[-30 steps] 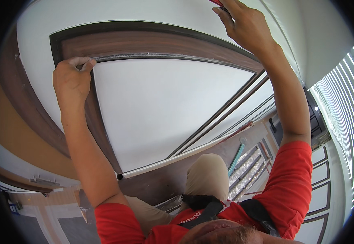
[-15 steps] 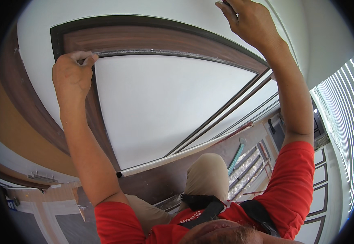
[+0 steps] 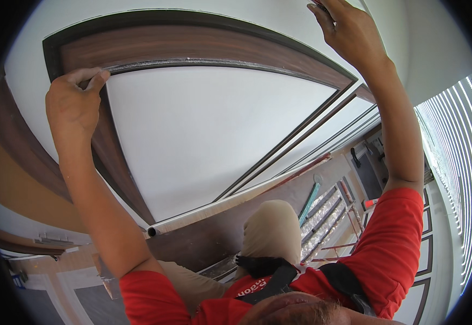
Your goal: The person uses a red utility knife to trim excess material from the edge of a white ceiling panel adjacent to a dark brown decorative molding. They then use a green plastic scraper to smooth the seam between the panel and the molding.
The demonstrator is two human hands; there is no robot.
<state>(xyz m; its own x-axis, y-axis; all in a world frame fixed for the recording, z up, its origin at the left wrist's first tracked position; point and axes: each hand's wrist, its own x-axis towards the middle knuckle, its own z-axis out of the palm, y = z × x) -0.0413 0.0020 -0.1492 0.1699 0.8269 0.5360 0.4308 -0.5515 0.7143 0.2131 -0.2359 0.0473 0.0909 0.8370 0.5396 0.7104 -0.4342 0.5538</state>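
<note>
My left hand [image 3: 79,100] pinches at the left upper corner of the inner border of a dark wood-grain frame [image 3: 198,40], with thumb and finger at the end of a narrow grey, white-speckled strip [image 3: 171,63]; whether it grips the strip itself is unclear. A white panel [image 3: 209,130] fills the frame. My right hand [image 3: 347,30] is raised at the top edge, above and right of the frame, closed on a small red and dark object [image 3: 317,4], mostly cut off from view and too small to name.
Below my hands is a brown board surface [image 3: 187,246], with a teal level-like bar [image 3: 310,200], several long strips [image 3: 325,216] and red metal rails [image 3: 336,249]. Slatted blinds [image 3: 447,141] are at the right, and a tan curved band [image 3: 19,179] at the left.
The view has shifted: the frame sits further left and higher. My left hand stays at the same corner. My right hand appears further right, still raised with the small object.
</note>
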